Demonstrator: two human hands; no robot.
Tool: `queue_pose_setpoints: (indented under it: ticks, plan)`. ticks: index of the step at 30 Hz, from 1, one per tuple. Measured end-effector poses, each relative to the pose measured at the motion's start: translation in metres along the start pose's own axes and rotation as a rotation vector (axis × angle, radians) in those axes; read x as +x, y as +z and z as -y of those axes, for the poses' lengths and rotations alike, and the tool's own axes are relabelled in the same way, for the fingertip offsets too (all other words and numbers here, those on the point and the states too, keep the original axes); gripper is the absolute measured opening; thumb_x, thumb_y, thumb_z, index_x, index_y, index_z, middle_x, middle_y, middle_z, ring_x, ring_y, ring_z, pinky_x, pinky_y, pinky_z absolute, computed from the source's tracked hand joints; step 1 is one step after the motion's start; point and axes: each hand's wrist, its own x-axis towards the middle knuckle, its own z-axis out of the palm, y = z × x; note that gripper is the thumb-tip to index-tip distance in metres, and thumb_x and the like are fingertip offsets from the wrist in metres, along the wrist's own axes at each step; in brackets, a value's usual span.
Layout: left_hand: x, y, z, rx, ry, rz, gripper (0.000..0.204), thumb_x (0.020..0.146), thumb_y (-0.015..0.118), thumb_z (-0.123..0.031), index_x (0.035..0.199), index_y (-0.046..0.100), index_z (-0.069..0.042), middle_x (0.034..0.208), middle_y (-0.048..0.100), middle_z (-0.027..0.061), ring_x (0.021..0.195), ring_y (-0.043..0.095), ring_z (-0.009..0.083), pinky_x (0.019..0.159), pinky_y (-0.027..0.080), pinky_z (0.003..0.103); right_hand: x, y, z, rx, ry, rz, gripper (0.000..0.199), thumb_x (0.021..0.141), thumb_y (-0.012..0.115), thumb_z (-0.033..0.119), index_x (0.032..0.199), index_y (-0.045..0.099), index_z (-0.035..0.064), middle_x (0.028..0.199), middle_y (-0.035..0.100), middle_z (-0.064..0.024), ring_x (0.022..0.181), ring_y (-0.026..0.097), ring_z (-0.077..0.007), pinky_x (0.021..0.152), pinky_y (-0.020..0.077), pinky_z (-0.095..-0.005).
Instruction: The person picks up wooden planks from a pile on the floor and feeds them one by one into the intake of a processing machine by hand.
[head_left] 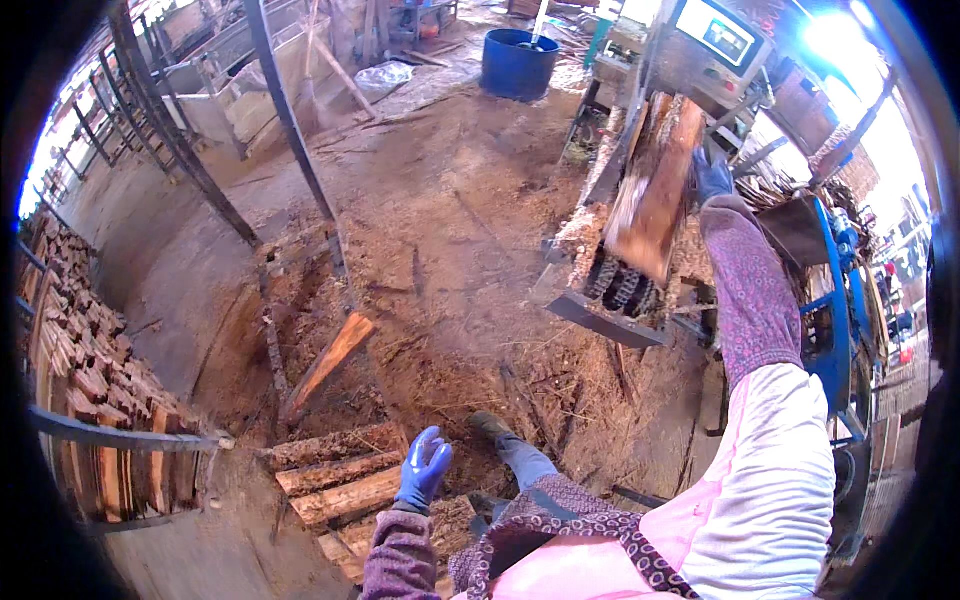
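Observation:
My right arm stretches far forward. My right hand [712, 175], in a blue glove, is at the right edge of a rough wooden slab [655, 205]; its fingers are partly hidden and blurred. The slab lies lengthwise over the black chain bed [622, 288] of a machine, its near end smeared. Beside it on the left runs another bark-edged piece of wood. Low in front of me, my left hand [427, 468], also in a blue glove, is open, fingers apart and holding nothing. It is just right of a stack of bark-edged boards [345, 490].
A control panel [715, 45] tops the machine. A blue tub [519, 65] stands on the dirt floor at the back. Ahead, a loose board [328, 365] leans near a metal post [290, 110]. Stacked wood [90, 370] lies behind a rail at left; a blue frame [830, 330] stands right.

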Motion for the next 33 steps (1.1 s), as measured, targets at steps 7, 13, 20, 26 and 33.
queue_pose_setpoints:
  ticks: [7, 13, 20, 26, 33]
  plan:
    - [-0.092, -0.081, 0.193, 0.441, -0.388, -0.240, 0.047, 0.087, 0.063, -0.046, 0.109, 0.065, -0.004, 0.106, 0.067, 0.0155, 0.104, 0.062, 0.0259, 0.091, 0.048, 0.038, -0.355, 0.250, 0.016, 0.392, 0.198, 0.981, 0.052, 0.090, 0.063, 0.025, 0.135, 0.047, 0.0045, 0.136, 0.051, -0.0107, 0.127, 0.048, -0.0235, 0.105, 0.0399, -0.0348]
    - [-0.198, -0.074, 0.254, 0.126, -0.569, -0.521, 0.048, 0.086, 0.065, -0.042, 0.113, 0.062, -0.003, 0.109, 0.067, 0.0171, 0.100, 0.064, 0.0293, 0.085, 0.049, 0.040, -0.547, 0.312, 0.036, 0.110, 0.089, 1.773, 0.057, 0.084, 0.069, 0.038, 0.125, 0.056, 0.0003, 0.123, 0.061, -0.0171, 0.115, 0.058, -0.0259, 0.100, 0.0433, -0.0347]
    - [-0.185, -0.100, 0.374, -1.121, -0.800, -0.779, 0.033, 0.092, 0.054, -0.045, 0.110, 0.060, -0.018, 0.108, 0.065, 0.0056, 0.093, 0.064, 0.0277, 0.074, 0.050, 0.040, -0.637, 0.507, -0.037, -0.055, 0.263, 1.940, 0.066, 0.084, 0.071, 0.038, 0.130, 0.048, -0.0029, 0.131, 0.055, -0.0186, 0.117, 0.056, -0.0271, 0.100, 0.0428, -0.0347]
    - [-0.016, -0.250, 0.361, -1.061, -0.462, -1.589, 0.053, 0.091, 0.055, -0.048, 0.125, 0.058, -0.007, 0.132, 0.054, 0.0092, 0.124, 0.046, 0.0223, 0.104, 0.033, 0.033, -0.724, 0.595, -0.036, -0.179, 0.127, 1.940, 0.076, 0.075, 0.077, 0.042, 0.131, 0.049, -0.0013, 0.126, 0.058, -0.0185, 0.115, 0.057, -0.0300, 0.097, 0.0448, -0.0357]
    - [-0.001, -0.279, 0.454, -1.458, -0.432, -1.320, 0.086, 0.080, 0.058, -0.067, 0.144, 0.038, -0.014, 0.146, 0.040, 0.0076, 0.131, 0.038, 0.0290, 0.111, 0.029, 0.045, -0.782, 0.599, -0.073, 0.026, 0.594, 2.014, 0.074, 0.069, 0.078, 0.052, 0.120, 0.059, 0.0029, 0.110, 0.065, -0.0191, 0.100, 0.062, -0.0314, 0.086, 0.0477, -0.0390]
